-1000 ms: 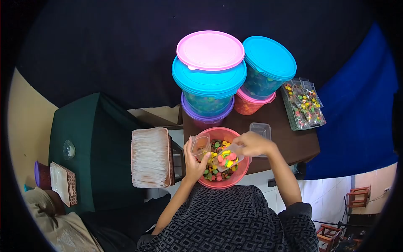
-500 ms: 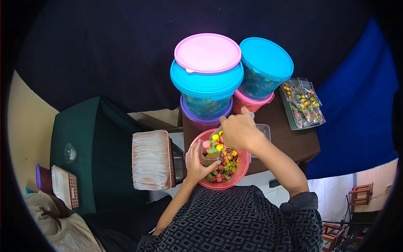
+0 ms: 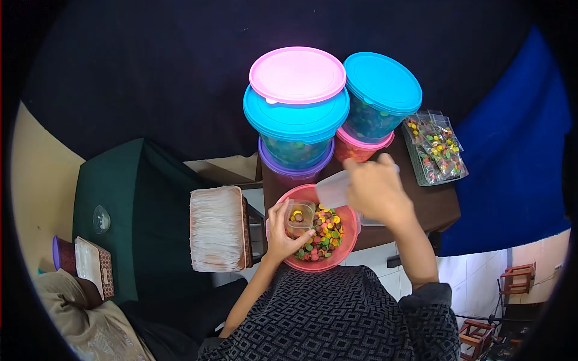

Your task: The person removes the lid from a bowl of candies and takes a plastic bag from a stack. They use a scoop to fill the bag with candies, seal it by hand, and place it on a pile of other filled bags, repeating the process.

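Observation:
My left hand (image 3: 283, 234) grips a small clear plastic container (image 3: 302, 212), thumb on its near side, over the left part of a pink bowl (image 3: 352, 231). A few yellow and brown candies show inside the container. Below and beside it, many red, green, yellow and brown button-shaped candies (image 3: 326, 234) lie in the bowl. My right hand (image 3: 376, 189), slightly blurred, is closed around the handle of a translucent scoop (image 3: 333, 189). The scoop is tilted above the bowl's far right rim, and no candies are visible on it.
Behind the bowl stand stacked lidded tubs (image 3: 295, 120) and another tub stack (image 3: 382, 84). A basket of candy packets (image 3: 436, 150) sits at the table's right. To the left are a basket of clear bags (image 3: 217, 228) and a green-covered table (image 3: 108, 180), with another person's sleeve (image 3: 66, 295) nearby.
My right hand has moved right with the scoop, away from the small container. The candies seen on the scoop before no longer show there. My left hand stays in place.

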A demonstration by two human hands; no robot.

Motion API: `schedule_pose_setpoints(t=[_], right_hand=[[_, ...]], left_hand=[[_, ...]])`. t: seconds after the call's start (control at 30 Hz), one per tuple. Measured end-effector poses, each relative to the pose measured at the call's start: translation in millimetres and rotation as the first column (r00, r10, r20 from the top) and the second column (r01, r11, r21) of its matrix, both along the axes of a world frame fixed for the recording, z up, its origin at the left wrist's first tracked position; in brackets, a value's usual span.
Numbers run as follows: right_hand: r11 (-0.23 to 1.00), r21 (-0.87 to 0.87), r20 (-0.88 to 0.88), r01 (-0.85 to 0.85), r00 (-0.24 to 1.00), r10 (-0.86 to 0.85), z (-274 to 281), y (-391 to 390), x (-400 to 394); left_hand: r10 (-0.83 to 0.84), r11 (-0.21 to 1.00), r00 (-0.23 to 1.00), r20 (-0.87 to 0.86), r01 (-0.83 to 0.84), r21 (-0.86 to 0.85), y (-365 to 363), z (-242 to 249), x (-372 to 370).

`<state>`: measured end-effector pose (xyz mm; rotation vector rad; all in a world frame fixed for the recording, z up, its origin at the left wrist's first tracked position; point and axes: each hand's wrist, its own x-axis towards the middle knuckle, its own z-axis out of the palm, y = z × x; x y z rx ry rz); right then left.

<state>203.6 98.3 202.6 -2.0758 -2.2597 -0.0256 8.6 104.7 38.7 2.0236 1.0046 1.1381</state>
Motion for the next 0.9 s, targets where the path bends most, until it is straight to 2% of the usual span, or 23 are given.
schedule_pose_setpoints(t=[0.03,0.1,0.13,0.17,0.2,0.23,0.27,0.3,0.37,0.4,0.43,0.5,0.57,0.63,0.7,0.73,0.77,0.8,0.83,0.87,0.9], right_hand=[[0.998,0.015,-0.085,0.061,0.995,-0.060,-2.9,-4.3,14.8],[0.980,-0.098,-0.215,0.176,0.957,-0.193,-16.2,-12.3,43.0],[0.971,-0.114,-0.287,0.213,0.928,-0.237,-30.7,-19.2,57.2],[0.960,-0.132,-0.357,0.246,0.892,-0.277,-45.3,-26.8,68.0],[0.961,-0.133,-0.358,0.242,0.893,-0.274,-56.8,-34.2,75.4],[0.943,-0.183,-0.437,0.277,0.837,-0.330,-67.5,-42.4,80.7],[0.922,-0.237,-0.508,0.307,0.770,-0.387,-77.0,-49.1,81.9],[0.921,-0.241,-0.508,0.306,0.769,-0.388,-85.9,-55.0,79.8],[0.927,-0.170,-0.586,0.334,0.722,-0.368,-100.6,-65.5,74.2],[0.928,-0.200,-0.623,0.314,0.690,-0.368,-104.5,-66.8,70.2],[0.925,-0.206,-0.626,0.321,0.684,-0.376,-108.1,-66.5,65.5],[0.951,-0.106,-0.679,0.290,0.678,-0.282,-114.2,-64.3,56.7],[0.937,-0.089,-0.717,0.338,0.631,-0.296,-118.7,-60.9,55.9],[0.838,-0.033,-0.771,0.545,0.520,-0.369,-125.3,-57.8,60.6],[0.797,-0.039,-0.762,0.603,0.498,-0.414,-159.8,-58.5,79.0],[0.753,-0.077,-0.760,0.654,0.450,-0.469,-179.2,-60.3,87.2],[0.707,-0.115,-0.757,0.698,0.399,-0.518,-201.0,-61.8,95.1],[0.682,-0.196,-0.776,0.704,0.313,-0.547,-228.1,-64.7,102.6],[0.693,-0.198,-0.778,0.694,0.319,-0.542,-242.1,-68.6,100.9],[0.664,-0.208,-0.754,0.718,0.315,-0.576,-252.9,-72.4,97.8],[0.634,-0.218,-0.729,0.742,0.308,-0.611,-259.0,-73.6,93.5]], left_hand=[[0.001,1.000,1.000,0.001,-0.001,0.000,1.7,-1.0,-2.7],[-0.046,0.991,0.989,0.138,0.063,-0.121,7.1,-8.8,-9.5],[-0.024,0.920,0.901,0.434,0.190,-0.343,8.6,-22.6,-10.8],[-0.023,0.920,0.901,0.434,0.189,-0.342,9.6,-17.3,-12.9],[0.076,0.840,0.772,0.632,0.292,-0.458,9.8,-7.7,-16.1],[0.210,0.740,0.603,0.770,0.417,-0.528,10.3,-2.4,-19.3],[0.185,0.727,0.521,0.833,0.498,-0.472,13.1,-7.3,-21.2],[0.189,0.726,0.522,0.832,0.496,-0.476,13.1,-5.9,-24.1],[0.367,0.513,0.369,0.854,0.685,-0.517,11.2,-1.7,-31.2],[0.310,0.435,0.281,0.908,0.807,-0.399,11.0,-4.8,-34.5],[0.311,0.427,0.290,0.905,0.808,-0.405,8.2,-6.9,-34.5],[0.328,0.435,0.415,0.849,0.732,-0.525,3.9,-6.2,-32.2],[0.346,0.395,0.455,0.820,0.723,-0.567,0.4,-6.0,-34.1],[0.365,0.359,0.488,0.793,0.712,-0.604,-2.1,-8.3,-39.0],[0.340,0.316,0.528,0.778,0.715,-0.623,-4.0,-11.7,-44.4],[0.260,0.313,0.475,0.841,0.783,-0.538,-7.4,0.2,-42.6],[0.263,0.317,0.474,0.841,0.780,-0.539,-9.2,-0.8,-42.7],[0.121,0.399,0.622,0.773,0.683,-0.612,-11.1,-2.4,-43.9],[-0.004,0.494,0.755,0.656,0.572,-0.655,-13.3,-2.9,-45.4],[0.072,0.404,0.725,0.685,0.607,-0.685,-15.2,2.6,-41.7],[0.025,0.420,0.823,0.567,0.506,-0.753,-15.4,2.8,-39.9]])
